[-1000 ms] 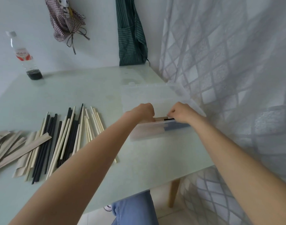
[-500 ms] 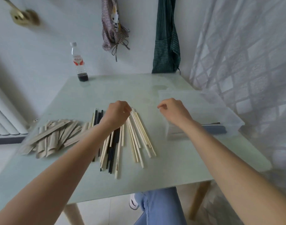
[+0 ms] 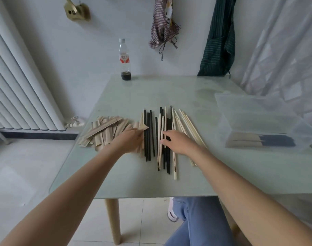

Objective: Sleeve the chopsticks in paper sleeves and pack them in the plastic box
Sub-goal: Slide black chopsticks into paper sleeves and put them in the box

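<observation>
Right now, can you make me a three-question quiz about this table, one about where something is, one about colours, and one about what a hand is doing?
1. Where is the clear plastic box?
A. On the table's right side
B. On the floor
C. Beside the bottle

2. What colours are the loose chopsticks on the pale green glass table?
A. Red and blue
B. Black and light wood
C. All green

3. What is the left hand doing?
A. Holding the bottle
B. Resting inside the box
C. Resting on the pile of tan paper sleeves

Answers:
1 A, the box sits at the right edge, with sleeved black chopsticks inside.
2 B, black sticks lie mixed with pale wooden ones.
3 C, its fingers lie on the sleeves, while the right hand touches the chopsticks.
</observation>
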`<action>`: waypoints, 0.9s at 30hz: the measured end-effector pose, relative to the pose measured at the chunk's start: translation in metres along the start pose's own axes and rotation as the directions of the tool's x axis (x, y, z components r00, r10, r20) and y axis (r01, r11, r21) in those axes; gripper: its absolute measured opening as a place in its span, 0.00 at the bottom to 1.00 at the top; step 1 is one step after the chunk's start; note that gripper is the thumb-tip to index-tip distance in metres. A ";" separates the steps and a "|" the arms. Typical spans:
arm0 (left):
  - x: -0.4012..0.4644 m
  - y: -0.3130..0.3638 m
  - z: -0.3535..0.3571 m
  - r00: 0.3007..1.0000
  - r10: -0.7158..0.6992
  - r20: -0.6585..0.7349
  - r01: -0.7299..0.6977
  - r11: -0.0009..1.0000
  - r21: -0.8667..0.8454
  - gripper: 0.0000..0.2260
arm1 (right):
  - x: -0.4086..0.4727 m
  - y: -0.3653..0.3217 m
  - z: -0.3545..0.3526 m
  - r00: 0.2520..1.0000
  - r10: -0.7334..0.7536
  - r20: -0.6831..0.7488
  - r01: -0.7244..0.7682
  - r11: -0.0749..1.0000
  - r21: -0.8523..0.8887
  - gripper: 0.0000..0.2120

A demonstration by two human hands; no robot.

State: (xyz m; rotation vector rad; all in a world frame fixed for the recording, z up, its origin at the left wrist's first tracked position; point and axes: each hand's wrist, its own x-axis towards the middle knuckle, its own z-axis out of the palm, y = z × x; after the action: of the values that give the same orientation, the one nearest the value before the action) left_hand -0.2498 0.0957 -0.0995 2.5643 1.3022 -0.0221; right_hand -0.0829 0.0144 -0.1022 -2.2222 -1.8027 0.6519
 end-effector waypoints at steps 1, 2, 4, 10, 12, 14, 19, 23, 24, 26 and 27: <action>0.001 -0.005 0.003 0.999 -0.029 -0.036 0.029 1.000 -0.012 0.17 | 0.000 0.000 0.002 1.000 0.008 -0.004 -0.008 1.000 -0.015 0.27; 0.003 -0.009 0.005 0.995 -0.064 -0.075 0.064 0.998 -0.008 0.16 | 0.000 0.000 0.003 1.000 0.011 -0.018 -0.012 1.000 -0.023 0.27; 0.008 -0.015 0.008 0.984 -0.127 -0.125 0.131 0.991 0.024 0.13 | -0.001 -0.001 0.004 0.999 0.008 -0.040 -0.009 0.999 -0.034 0.28; 0.016 -0.007 0.007 0.956 -0.214 -0.198 0.212 0.977 -0.031 0.05 | 0.003 -0.006 0.001 0.995 0.026 -0.093 -0.033 0.997 -0.070 0.23; 0.019 -0.010 0.007 0.949 -0.206 -0.238 0.209 0.978 -0.012 0.05 | 0.005 -0.009 0.000 0.991 0.033 -0.133 -0.047 0.994 -0.097 0.20; 0.021 -0.013 0.006 0.939 -0.203 -0.276 0.208 0.978 -0.012 0.07 | 0.008 -0.012 0.000 0.984 0.048 -0.173 -0.068 0.992 -0.108 0.17; 0.020 -0.011 0.003 0.933 -0.183 -0.311 0.210 0.976 0.058 0.09 | 0.012 -0.014 0.005 0.958 0.071 -0.279 -0.110 0.986 -0.128 0.09; 0.018 -0.011 0.003 0.930 -0.190 -0.314 0.221 0.973 0.065 0.08 | 0.020 -0.008 0.001 0.930 0.196 -0.310 -0.212 0.977 -0.017 0.05; 0.018 -0.012 0.003 0.930 -0.190 -0.316 0.217 0.975 0.053 0.07 | 0.021 -0.008 -0.002 0.929 0.230 -0.289 -0.237 0.971 0.008 0.06; 0.017 -0.014 0.003 0.926 -0.199 -0.321 0.217 0.976 0.020 0.07 | 0.026 -0.011 -0.005 0.930 0.291 -0.225 -0.294 0.956 0.020 0.17; 0.018 -0.016 0.004 0.924 -0.208 -0.322 0.220 0.975 0.001 0.06 | 0.029 -0.013 -0.007 0.926 0.318 -0.203 -0.320 0.947 0.021 0.17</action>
State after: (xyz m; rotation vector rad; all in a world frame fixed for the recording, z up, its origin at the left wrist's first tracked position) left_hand -0.2515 0.1184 -0.1090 2.5170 1.7097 0.3462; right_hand -0.0869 0.0458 -0.0964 -2.5133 -1.3649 0.4450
